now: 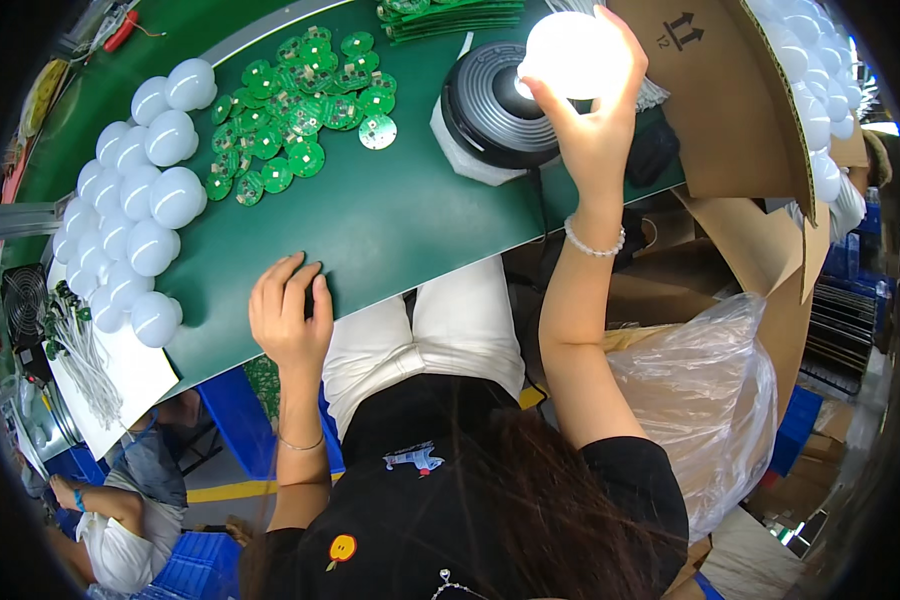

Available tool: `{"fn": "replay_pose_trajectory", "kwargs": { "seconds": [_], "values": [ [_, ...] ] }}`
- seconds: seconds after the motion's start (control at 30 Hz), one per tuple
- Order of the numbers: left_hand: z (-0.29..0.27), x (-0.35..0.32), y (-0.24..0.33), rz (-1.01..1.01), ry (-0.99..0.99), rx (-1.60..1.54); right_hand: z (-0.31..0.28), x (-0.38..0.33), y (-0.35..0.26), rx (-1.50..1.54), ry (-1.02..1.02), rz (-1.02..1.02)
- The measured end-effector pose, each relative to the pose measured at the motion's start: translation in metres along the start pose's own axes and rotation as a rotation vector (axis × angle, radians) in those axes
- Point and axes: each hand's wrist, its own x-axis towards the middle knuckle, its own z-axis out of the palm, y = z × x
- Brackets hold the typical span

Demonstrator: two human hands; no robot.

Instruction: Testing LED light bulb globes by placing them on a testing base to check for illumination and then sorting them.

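My right hand (602,135) is raised at the far right of the green table (370,235), thumb and fingers closed around a brightly glowing light bulb (580,55). The bulb is over the right edge of a round black and grey ribbed device (492,105); whether they touch, I cannot tell. A white pad (475,162) shows under the device. At the table's near edge my left hand (292,310) lies palm down with loosely bent fingers slightly apart and nothing in it. Beyond it, small round green circuit boards (305,100) are heaped on the table.
Several unlit white bulbs (152,245) are clustered along the left side. Bundled white wires (85,360) lie on white paper nearby. Stacked green board panels (455,18) sit at the back. At right stands a cardboard box (725,120) beside more bulbs (815,90). Another person's arm (110,505) appears lower left.
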Motion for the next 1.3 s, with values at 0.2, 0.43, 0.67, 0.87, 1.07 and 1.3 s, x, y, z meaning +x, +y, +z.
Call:
{"fn": "replay_pose_trajectory", "kwargs": {
  "seconds": [0.2, 0.43, 0.67, 0.87, 1.07, 1.3],
  "values": [
    [0.000, 0.000, 0.000, -0.002, -0.006, 0.003, -0.025, -0.016, -0.023, -0.300, -0.080, -0.068],
    [0.001, -0.001, -0.002, 0.032, 0.007, 0.010, -0.022, -0.023, -0.031, -0.352, -0.050, -0.159],
    [0.002, -0.002, -0.003, 0.029, 0.012, 0.004, 0.006, -0.004, -0.024, -0.338, 0.087, -0.296],
    [0.000, -0.002, -0.004, 0.037, 0.002, -0.009, 0.013, -0.002, -0.012, -0.242, 0.140, -0.166],
    [0.001, -0.002, -0.004, 0.052, 0.008, -0.002, 0.017, -0.001, -0.008, -0.058, 0.213, -0.042],
    [0.001, -0.004, -0.005, 0.066, 0.015, -0.010, 0.016, 0.001, -0.016, -0.201, 0.218, -0.025]
  ]
}}
